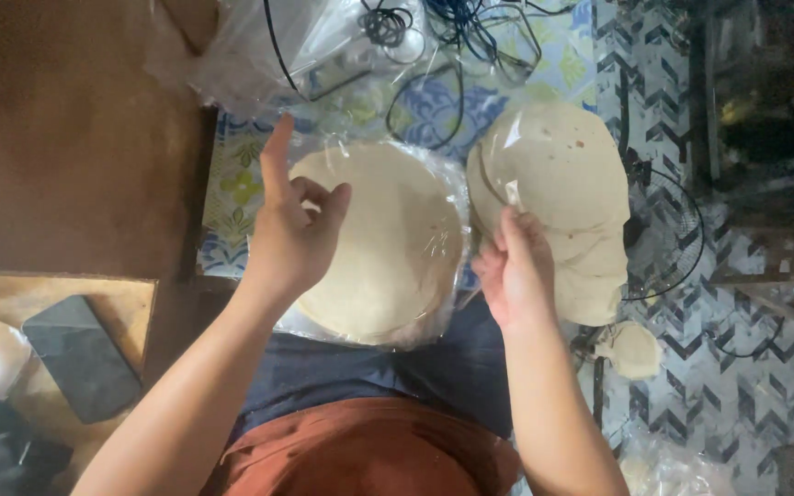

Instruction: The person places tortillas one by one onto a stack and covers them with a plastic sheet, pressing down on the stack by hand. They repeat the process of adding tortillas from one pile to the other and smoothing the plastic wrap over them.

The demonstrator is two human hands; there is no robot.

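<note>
The stack of thin round flatbreads (388, 239), in clear plastic on the lap, looks light, floppy and tearable, best lifted by its rim; the left hand (291, 234) spreads loosely over it, the right hand (512, 271) pinches plastic film (511, 195).

Patterned floor (737, 303) under flatbread stacks (558, 184), cables (470, 28)

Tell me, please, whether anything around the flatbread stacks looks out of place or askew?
Yes: one small round lies apart on the patterned floor, away from the slumped stack the right hand grips. The left hand rests on the neat wrapped stack.
</note>
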